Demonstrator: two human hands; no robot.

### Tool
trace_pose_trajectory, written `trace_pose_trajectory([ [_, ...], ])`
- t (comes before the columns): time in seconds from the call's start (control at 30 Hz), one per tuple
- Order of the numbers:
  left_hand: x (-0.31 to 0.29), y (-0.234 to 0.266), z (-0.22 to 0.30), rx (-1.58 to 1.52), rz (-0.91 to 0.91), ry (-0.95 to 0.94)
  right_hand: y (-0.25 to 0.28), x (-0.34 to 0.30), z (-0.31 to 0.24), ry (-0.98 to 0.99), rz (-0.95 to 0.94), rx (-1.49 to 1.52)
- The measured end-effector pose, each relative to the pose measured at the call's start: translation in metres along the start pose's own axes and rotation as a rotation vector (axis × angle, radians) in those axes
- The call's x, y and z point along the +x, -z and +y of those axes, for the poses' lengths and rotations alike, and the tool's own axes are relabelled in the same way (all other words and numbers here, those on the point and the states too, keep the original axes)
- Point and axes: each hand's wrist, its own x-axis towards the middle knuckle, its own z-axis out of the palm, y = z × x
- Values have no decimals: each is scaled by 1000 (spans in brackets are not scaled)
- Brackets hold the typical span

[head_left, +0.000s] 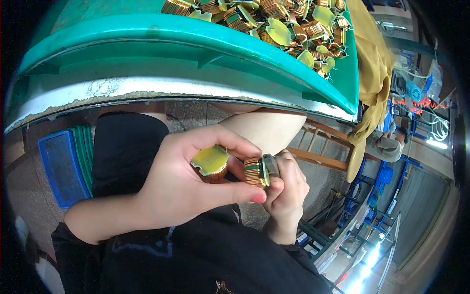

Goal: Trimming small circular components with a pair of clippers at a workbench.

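Above my lap, my left hand (172, 182) is closed round two copper-wound coils. One coil (253, 172) is pinched between its thumb and fingertips, with copper windings and a green band showing. The other coil (211, 160) sits in the palm, its yellow-green base plate turned up. My right hand (291, 190) is closed on a clear greyish piece (270, 165) that touches the right face of the pinched coil. What exactly this piece is I cannot make out, as the fingers cover part of it.
Ahead, a green tray (186, 30) heaped with similar coils (279, 32) lies on a white worn-edged table (147, 88). Blue and green stacked crates (61, 169) stand on the floor at left. A wooden stool (356, 154), a mustard cloth (374, 54) and another person (389, 147) are at right.
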Motion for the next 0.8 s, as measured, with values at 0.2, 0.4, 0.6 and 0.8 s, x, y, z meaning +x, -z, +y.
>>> trace_pose_trajectory([
  [0.2,-2,-4,-7,241,69,-229,-3,-4,0,-1,9,-77],
  [0.4,4,-5,-6,241,131,-222,-7,-5,-1,-96,27,-10],
  [0.6,5,-1,-6,117,82,-86,-3,-13,4,-253,203,382],
  [0.8,4,0,-7,62,84,-121,-3,-14,6,-88,22,126],
])
